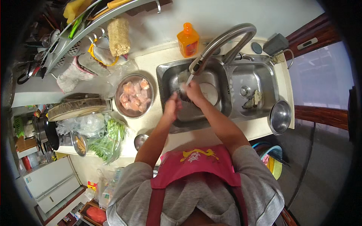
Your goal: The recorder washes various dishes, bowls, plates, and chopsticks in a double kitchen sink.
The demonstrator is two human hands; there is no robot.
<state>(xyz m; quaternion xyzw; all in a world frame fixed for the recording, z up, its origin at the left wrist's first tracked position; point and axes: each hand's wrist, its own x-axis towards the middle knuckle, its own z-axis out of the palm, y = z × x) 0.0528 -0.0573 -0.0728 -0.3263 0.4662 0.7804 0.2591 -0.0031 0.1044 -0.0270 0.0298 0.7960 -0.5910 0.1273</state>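
Note:
Water runs from the spout of a steel gooseneck faucet [198, 65] into the left basin of a steel sink [223, 108]. My right hand [193, 91] is blurred at the stream, just under the spout. To its left, my left hand [173, 106] is over the same basin, blurred too. Whether either hand holds something cannot be told; something dark shows between them. A round pale plate or lid [208, 93] lies in the basin beside my right hand. Left of the sink, a steel bowl [116, 97] holds several pieces of raw meat, apparently chicken.
An orange bottle [188, 42] stands behind the sink. Scraps [252, 101] lie in the right basin. An empty steel bowl [280, 117] sits at the right edge. Bagged green vegetables [109, 135], a small metal bowl [140, 141] and a thick round wooden board [77, 109] are at the left.

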